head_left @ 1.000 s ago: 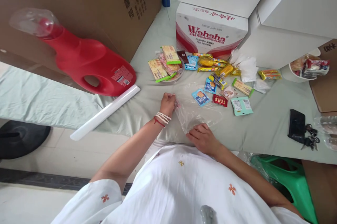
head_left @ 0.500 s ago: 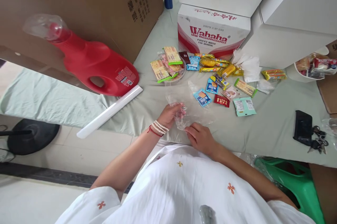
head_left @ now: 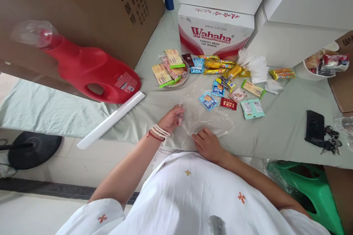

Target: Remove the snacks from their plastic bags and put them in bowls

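Close to the table's front edge, a clear plastic bag (head_left: 209, 117) lies loosely spread on the cloth. My left hand (head_left: 171, 118), with bead bracelets at the wrist, is closed on the bag's left side. Fingers curled, my right hand (head_left: 209, 143) pinches the bag's lower edge. Just beyond the bag are two blue snack packets (head_left: 209, 101), a dark red packet (head_left: 228, 103) and a pale green packet (head_left: 252, 109). Farther back stands a round clear dish (head_left: 185, 79) heaped with wrapped crackers (head_left: 174, 59).
A red detergent bottle (head_left: 96, 69) and a white plastic strip (head_left: 110, 121) lie left. Behind the snacks stands a Wahaha carton (head_left: 215, 36). To the right are a snack-filled white tub (head_left: 310, 73), a black phone (head_left: 314, 128) and keys (head_left: 333, 141). A green stool (head_left: 320, 194) stands below.
My hands have moved slightly apart, the left one leftward, and the bag is spread flatter and farther to the right. The whole view has shifted a little.
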Tool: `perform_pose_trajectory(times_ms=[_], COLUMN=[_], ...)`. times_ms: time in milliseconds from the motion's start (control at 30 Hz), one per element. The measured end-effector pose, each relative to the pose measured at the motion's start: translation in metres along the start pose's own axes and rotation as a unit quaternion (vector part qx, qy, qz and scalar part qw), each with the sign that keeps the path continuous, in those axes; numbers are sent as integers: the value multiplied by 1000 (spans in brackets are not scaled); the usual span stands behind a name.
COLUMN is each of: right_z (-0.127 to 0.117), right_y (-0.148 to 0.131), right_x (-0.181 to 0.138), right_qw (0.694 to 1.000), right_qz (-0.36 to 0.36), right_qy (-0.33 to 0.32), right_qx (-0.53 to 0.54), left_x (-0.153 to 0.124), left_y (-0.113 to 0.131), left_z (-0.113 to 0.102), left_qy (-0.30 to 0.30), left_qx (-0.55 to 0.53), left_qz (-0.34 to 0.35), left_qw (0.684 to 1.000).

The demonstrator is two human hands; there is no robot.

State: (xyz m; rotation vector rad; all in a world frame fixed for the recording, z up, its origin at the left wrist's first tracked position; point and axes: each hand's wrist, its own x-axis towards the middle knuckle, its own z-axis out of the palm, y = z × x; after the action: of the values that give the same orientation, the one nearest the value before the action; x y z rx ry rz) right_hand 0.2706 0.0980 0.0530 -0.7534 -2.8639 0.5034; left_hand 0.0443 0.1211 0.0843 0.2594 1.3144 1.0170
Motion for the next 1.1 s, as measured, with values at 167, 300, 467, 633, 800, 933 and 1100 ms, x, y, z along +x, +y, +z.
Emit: perform_pose_trajectory(times_ms=[167, 300, 467, 633, 800, 933, 1100], right_z=[4, 6, -3, -43, -75, -77, -79], right_y=[-11, -23, -36, 10, 101, 146, 171], right_x=[19, 35, 45, 39, 71, 125, 145], right_qw=[998, 994, 983, 987, 922, 872, 841], right_qz=[13, 39, -53, 79, 383, 480, 538], right_qy=[-61, -98, -150, -19, 49, 35, 54], right_qx=[3, -4, 88, 136, -40, -89, -27], left_x=[-25, -37, -10, 6, -8, -11, -7], left_y=[-11, -18, -24, -49, -68, -67, -64], left_z=[-26, -13, 12, 3, -19, -28, -31], left_qy=[287, 301, 143, 52, -15, 6, 14], left_qx=[189, 457, 612, 687, 705, 709, 705], left_qz=[166, 399, 338, 347, 397, 395, 398], left_qw=[924, 736, 700, 636, 588, 583, 587])
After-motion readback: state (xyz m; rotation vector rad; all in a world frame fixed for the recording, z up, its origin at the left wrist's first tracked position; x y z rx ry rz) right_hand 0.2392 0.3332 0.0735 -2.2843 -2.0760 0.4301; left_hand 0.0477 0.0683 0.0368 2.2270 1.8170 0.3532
